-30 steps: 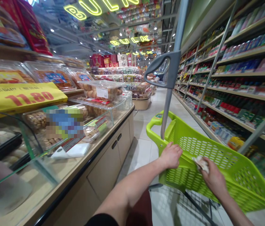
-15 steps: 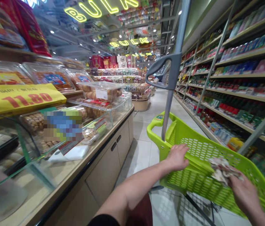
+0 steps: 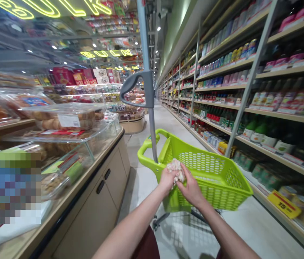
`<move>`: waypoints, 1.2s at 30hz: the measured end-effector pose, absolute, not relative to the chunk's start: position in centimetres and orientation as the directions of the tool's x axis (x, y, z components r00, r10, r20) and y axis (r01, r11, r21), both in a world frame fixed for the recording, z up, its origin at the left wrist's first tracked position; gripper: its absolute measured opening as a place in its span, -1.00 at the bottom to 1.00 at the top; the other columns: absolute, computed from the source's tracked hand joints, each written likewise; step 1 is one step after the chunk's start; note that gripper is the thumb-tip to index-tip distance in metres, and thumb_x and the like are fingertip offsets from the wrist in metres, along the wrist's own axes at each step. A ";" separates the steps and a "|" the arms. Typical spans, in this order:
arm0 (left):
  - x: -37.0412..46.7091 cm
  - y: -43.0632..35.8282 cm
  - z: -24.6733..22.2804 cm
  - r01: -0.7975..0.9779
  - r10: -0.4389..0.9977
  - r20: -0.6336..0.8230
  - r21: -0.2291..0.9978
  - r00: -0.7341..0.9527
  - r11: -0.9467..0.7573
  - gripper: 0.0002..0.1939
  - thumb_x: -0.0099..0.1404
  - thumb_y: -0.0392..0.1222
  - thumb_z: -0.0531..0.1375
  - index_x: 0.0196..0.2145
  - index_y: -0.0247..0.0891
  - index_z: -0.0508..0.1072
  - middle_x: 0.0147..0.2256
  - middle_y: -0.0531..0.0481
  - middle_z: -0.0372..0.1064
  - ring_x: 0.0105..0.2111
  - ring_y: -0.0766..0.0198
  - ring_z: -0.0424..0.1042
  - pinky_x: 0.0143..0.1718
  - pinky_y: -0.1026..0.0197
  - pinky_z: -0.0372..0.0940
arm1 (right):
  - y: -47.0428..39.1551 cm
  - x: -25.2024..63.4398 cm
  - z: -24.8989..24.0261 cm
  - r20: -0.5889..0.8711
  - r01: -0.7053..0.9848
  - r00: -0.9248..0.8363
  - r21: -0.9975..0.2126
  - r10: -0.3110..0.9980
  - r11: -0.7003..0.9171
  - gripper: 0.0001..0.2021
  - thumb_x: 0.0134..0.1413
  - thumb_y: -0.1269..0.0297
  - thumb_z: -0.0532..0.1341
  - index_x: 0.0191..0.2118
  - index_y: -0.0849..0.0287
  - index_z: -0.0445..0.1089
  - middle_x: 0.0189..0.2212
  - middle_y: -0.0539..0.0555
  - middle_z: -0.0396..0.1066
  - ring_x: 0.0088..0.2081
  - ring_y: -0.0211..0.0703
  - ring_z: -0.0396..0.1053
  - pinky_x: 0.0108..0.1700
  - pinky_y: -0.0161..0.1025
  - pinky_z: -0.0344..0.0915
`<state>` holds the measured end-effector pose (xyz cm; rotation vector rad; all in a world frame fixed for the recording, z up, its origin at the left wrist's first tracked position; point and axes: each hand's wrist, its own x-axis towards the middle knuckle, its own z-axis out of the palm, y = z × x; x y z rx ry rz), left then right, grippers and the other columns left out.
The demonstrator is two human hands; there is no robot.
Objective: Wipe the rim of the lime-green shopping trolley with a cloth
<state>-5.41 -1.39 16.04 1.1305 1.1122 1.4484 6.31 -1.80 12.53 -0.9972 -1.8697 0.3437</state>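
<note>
A crumpled whitish cloth (image 3: 177, 168) with reddish-brown patches is bunched between my two hands, over the near side of a lime-green shopping cart basket (image 3: 216, 190). My left hand (image 3: 167, 180) closes on the cloth from the left, its fingers partly hidden behind it. From the right, my right hand (image 3: 191, 186) grips the same cloth, thumb toward me. Just left of my hands, the cart's green handle (image 3: 144, 158) curves out, and a grey pole (image 3: 152, 126) with a grey looped grip (image 3: 148, 88) rises beside it. The basket's visible inside shows only perforated green plastic.
On the left runs a wooden counter (image 3: 100, 172) with clear boxes of baked goods (image 3: 68, 117). Shelves of bottles and cans (image 3: 270, 138) line the right side, with a yellow price tag (image 3: 284, 204) low down. A tiled aisle (image 3: 158, 118) stretches ahead between them.
My left hand has left the basket's near rim and joined my right hand on the cloth. The cloth has moved left, toward the handle end. The view has turned right.
</note>
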 end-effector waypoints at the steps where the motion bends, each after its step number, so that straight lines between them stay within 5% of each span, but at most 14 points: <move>1: -6.4 -1.2 16.6 0.047 0.964 0.205 0.979 -0.171 -0.200 -0.62 0.03 -0.36 0.11 -0.13 -0.29 0.30 -0.23 -0.06 0.39 -0.24 0.27 0.38 -0.13 0.15 0.26 | -1.7 6.6 12.5 0.609 0.503 -0.217 -0.600 0.763 0.623 -0.39 -0.07 0.31 0.04 0.16 0.29 -0.03 0.13 0.19 0.05 0.14 -0.09 0.02 0.15 -0.08 0.03; 3: -8.6 -0.8 17.8 0.474 0.880 0.454 0.811 -0.143 -0.342 -0.53 0.04 -0.44 0.03 -0.05 -0.22 0.26 -0.08 -0.06 0.31 -0.07 0.24 0.28 0.00 0.10 0.16 | -1.1 7.7 12.1 0.618 0.562 -0.166 -0.581 0.768 0.589 -0.43 -0.02 0.28 0.02 0.16 0.27 -0.02 0.12 0.19 0.07 0.13 -0.09 0.04 0.13 -0.07 0.04; 5: -10.2 -0.4 18.8 0.766 0.818 0.571 0.496 0.067 -0.409 -0.53 0.10 -0.45 -0.02 -0.03 -0.18 0.25 0.02 -0.05 0.21 0.02 0.22 0.17 0.04 0.09 0.11 | -0.1 9.3 11.4 0.630 0.664 -0.092 -0.539 0.771 0.519 -0.50 -0.01 0.29 0.01 0.11 0.24 0.08 0.09 0.19 0.11 0.12 -0.06 0.05 0.12 -0.02 0.02; 8: -10.5 0.1 18.3 0.906 0.800 0.516 0.100 0.306 -0.412 -0.62 0.20 -0.38 -0.06 -0.02 -0.27 0.26 -0.01 -0.14 0.22 0.03 0.15 0.15 0.04 0.07 0.09 | 1.0 11.5 9.7 0.593 0.815 -0.006 -0.464 0.805 0.348 -0.58 0.00 0.32 0.00 0.03 0.24 0.20 0.08 0.23 0.12 0.11 0.03 0.06 0.09 0.09 -0.01; 11: -8.4 0.6 15.9 0.927 0.805 0.475 -0.068 0.355 -0.369 -0.65 0.24 -0.34 -0.08 -0.02 -0.34 0.24 -0.05 -0.18 0.25 0.02 0.13 0.15 0.07 0.02 0.03 | 1.1 12.3 8.1 0.521 0.880 -0.015 -0.398 0.853 0.259 -0.61 0.02 0.35 -0.01 0.01 0.24 0.22 0.03 0.24 0.20 0.07 0.05 0.11 0.06 0.17 -0.07; 19: -2.8 1.8 13.7 0.801 0.729 0.346 -0.139 0.591 -0.583 -0.71 0.25 -0.29 -0.04 -0.08 -0.29 0.29 -0.11 -0.12 0.30 -0.02 0.20 0.20 0.05 0.08 0.07 | 0.1 12.5 7.4 0.446 0.896 -0.121 -0.335 0.887 0.291 -0.58 -0.02 0.42 0.00 0.02 0.18 0.21 -0.02 0.17 0.27 0.02 -0.02 0.16 0.10 0.12 -0.17; 26: -9.3 1.6 17.5 0.928 0.823 0.430 -0.155 0.371 -0.338 -0.64 0.23 -0.36 -0.11 -0.05 -0.29 0.27 0.09 -0.15 0.10 0.09 0.16 0.07 0.07 0.04 0.05 | -0.4 13.5 7.0 0.441 0.881 -0.149 -0.347 0.885 0.322 -0.49 -0.08 0.46 -0.01 0.08 0.25 0.13 0.06 0.17 0.17 0.10 -0.03 0.06 0.15 0.12 -0.29; 32: -3.6 1.1 14.1 0.873 0.804 0.368 -0.052 0.468 -0.484 -0.65 0.21 -0.35 -0.09 -0.05 -0.33 0.25 -0.05 -0.20 0.25 -0.01 0.16 0.19 0.03 0.04 0.07 | -0.4 12.9 7.7 0.450 0.809 -0.112 -0.477 0.886 0.344 -0.48 -0.04 0.37 -0.01 0.12 0.25 0.07 0.08 0.19 0.15 0.12 0.00 0.04 0.15 0.15 -0.24; 36: -1.4 1.5 13.0 0.792 0.780 0.364 0.157 0.509 -0.590 -0.39 0.11 -0.37 -0.02 0.14 -0.40 -0.06 0.01 -0.28 0.19 0.01 0.16 0.18 0.05 0.01 0.06 | 0.3 11.2 10.2 0.557 0.666 -0.120 -0.569 0.822 0.483 -0.47 0.02 0.33 -0.05 0.16 0.29 -0.01 0.13 0.20 0.05 0.16 -0.11 -0.02 0.15 -0.05 -0.03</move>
